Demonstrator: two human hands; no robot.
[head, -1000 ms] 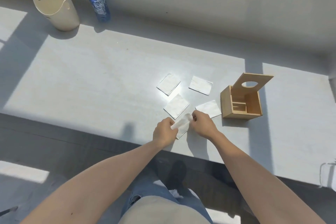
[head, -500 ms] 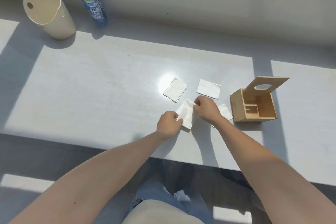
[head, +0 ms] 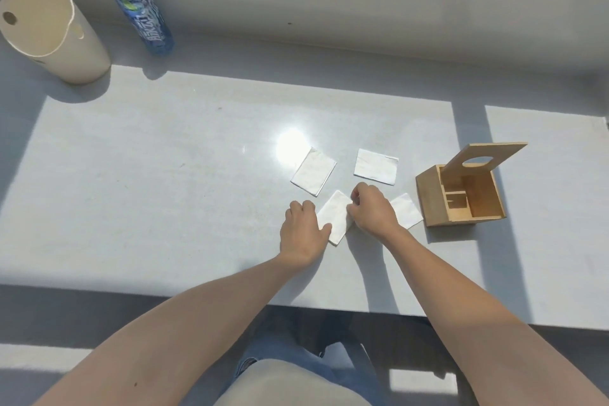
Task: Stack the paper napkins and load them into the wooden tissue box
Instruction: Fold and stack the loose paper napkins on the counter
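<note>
Several white paper napkins lie on the pale table [head: 164,175]. Between my hands is one napkin [head: 334,216], lying flat on the table. My left hand [head: 304,231] holds its left edge, thumb on top. My right hand [head: 370,208] pinches its right edge with curled fingers. Farther back lie a second napkin [head: 313,171] and a third [head: 376,166]. Another napkin [head: 407,210] is partly hidden under my right wrist. The wooden tissue box [head: 461,191] stands to the right, its lid [head: 484,160] with an oval hole tilted open and dividers visible inside.
A tall cream cylinder container [head: 54,33] and a blue water bottle [head: 141,6] stand at the far left by the wall. The table's near edge runs just below my forearms, with my legs beneath.
My hands carried the napkin from near the table's front edge up onto another napkin and laid it flat there.
</note>
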